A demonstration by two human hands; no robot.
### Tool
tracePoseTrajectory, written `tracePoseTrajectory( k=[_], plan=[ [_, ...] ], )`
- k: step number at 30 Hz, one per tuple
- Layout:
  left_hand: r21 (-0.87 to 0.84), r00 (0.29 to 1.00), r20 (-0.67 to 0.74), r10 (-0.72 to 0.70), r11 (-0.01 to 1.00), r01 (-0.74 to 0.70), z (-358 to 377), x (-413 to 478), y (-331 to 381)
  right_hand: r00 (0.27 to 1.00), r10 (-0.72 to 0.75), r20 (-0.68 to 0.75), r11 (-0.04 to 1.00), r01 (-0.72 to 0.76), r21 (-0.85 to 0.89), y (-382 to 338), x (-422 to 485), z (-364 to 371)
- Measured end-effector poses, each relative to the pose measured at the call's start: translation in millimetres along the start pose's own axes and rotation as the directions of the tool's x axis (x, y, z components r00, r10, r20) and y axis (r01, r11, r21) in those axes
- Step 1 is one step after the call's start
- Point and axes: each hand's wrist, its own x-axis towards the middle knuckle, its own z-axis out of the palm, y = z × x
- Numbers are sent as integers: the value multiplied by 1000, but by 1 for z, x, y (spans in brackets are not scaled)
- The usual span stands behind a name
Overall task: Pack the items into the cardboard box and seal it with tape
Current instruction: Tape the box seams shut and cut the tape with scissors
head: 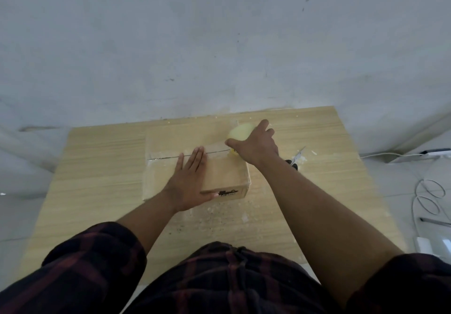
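**Sealing in hand: tape running along the seam**

The box [225,177] is sitting in the middle of the table [97,167] with its flaps closed, so the packing looks done and we are into the taping. The left hand [189,182] is lying flat on the lid with fingers straight, their tips reaching the seam [166,158]; it is pressing the flaps down and gripping nothing. The right hand [256,145] is curling round the pale yellow roll [240,132] at the right end of the seam, thumb on the near side and fingers over the top. A glossy band seems to be showing along the seam, though it is too faint to say how far the tape is stuck down.

Next, by my reading, the roll is needing to go over the right edge and down the side. Then the strip is needing a cut, with the left palm holding the flaps shut.

The scissors [298,156] are lying on the table just right of the box, handles partly hidden under the right forearm. That arm is the one thing crossing the reach to them. Off the table to the right, white cables [429,196] and a power strip [436,152] are lying on the floor, well clear of the work. Pale scraps are littering the near tabletop.
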Motion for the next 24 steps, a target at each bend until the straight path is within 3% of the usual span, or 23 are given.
tracePoseTrajectory(
  k=[12, 18, 24],
  plan=[
    [23, 1000, 26, -9, 1000, 9, 2, 4, 2, 999, -25, 34, 999, 26, -29, -3, 1, 1],
    [0, 998, 42, -40, 999, 40, -1, 5, 5, 980, 44, 192, 980, -80, 184, 0, 7, -11],
    [-68, 993, 7, -119, 991, 119, -8, 27, 20, 979, 51, 197, 922, -122, 368, 12, 7, -6]
  ],
)
